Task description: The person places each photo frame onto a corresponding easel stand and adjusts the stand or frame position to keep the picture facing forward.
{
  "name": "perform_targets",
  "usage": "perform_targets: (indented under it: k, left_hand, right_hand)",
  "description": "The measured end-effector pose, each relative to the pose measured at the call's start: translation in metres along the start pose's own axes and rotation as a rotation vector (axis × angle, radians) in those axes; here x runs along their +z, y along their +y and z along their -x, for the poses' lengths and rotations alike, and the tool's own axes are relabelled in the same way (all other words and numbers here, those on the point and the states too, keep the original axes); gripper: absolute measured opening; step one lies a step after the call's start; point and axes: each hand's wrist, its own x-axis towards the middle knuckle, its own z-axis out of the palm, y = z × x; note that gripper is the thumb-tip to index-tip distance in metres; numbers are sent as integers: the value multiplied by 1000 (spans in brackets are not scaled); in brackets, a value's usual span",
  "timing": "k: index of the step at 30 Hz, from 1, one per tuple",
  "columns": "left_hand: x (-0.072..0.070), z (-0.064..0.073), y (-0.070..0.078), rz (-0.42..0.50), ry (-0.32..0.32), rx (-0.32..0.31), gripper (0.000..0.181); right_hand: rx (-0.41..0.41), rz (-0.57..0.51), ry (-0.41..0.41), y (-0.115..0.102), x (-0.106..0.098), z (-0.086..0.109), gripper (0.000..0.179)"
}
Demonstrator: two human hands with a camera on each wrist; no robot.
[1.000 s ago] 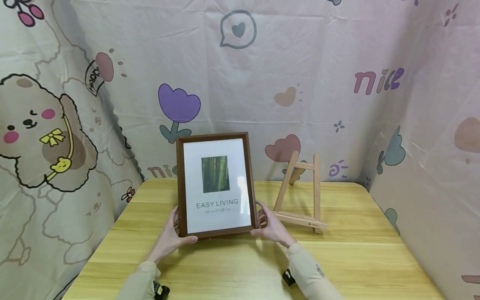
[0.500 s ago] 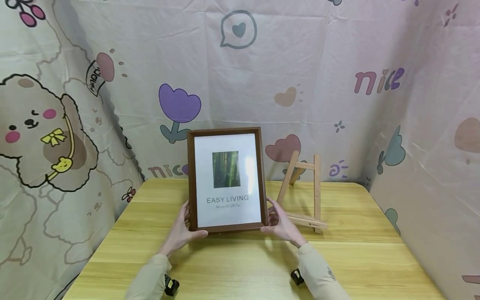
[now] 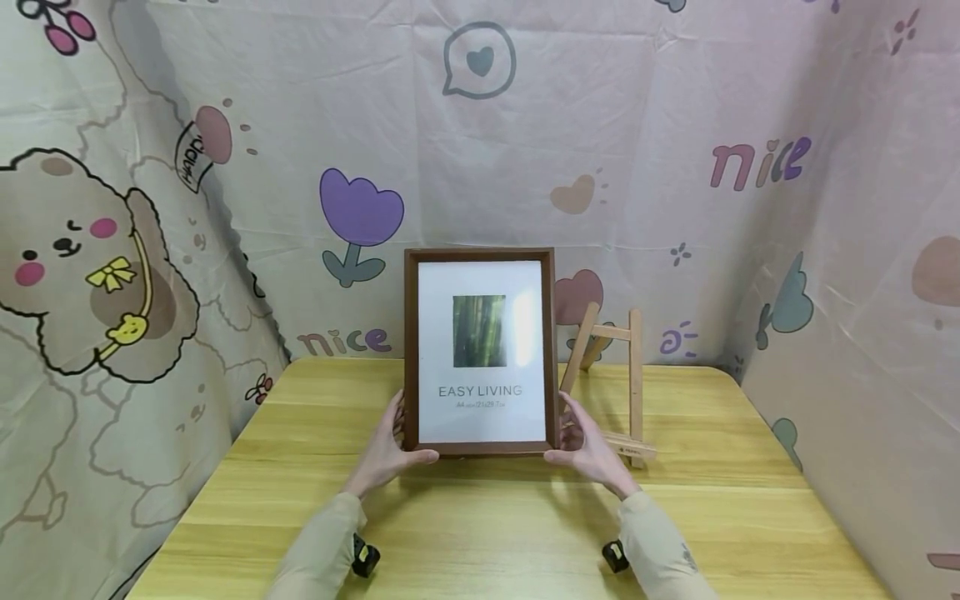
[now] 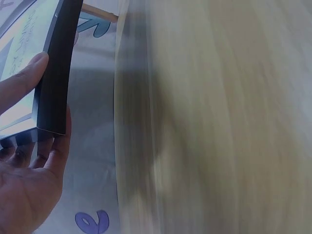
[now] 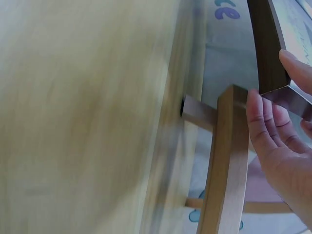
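A brown picture frame with a green bamboo print and the words "EASY LIVING" is held upright above the table, facing the head camera. My left hand grips its lower left corner, thumb in front and fingers behind, as the left wrist view also shows. At the lower right corner my right hand grips it the same way. Just right of that hand stands a small wooden easel, its lower left part hidden behind the hand and frame. In the right wrist view the easel's ledge lies close beside my fingertips.
The light wood table carries the easel. Behind it hangs a printed cloth, which also runs along both sides. Small black devices, one of them a wrist camera, are strapped under the sleeves.
Both hands have carried the picture frame to the right and slightly up, nearer the easel. Its tilt has straightened, and it now overlaps more of the easel's left side.
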Motion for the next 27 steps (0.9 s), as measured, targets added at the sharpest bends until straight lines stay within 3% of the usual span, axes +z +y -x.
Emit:
perform_targets:
  k: [9, 15, 27]
  left_hand:
    - [15, -11, 7, 52, -26, 14, 125]
    - [25, -17, 13, 17, -10, 30, 124]
    - [48, -28, 20, 51, -6, 74, 123]
  right_hand:
    - [-49, -34, 30, 7, -16, 6, 108]
    - [-64, -43, 62, 12, -24, 10, 106]
    - [-39, 19, 114, 15, -41, 21, 103]
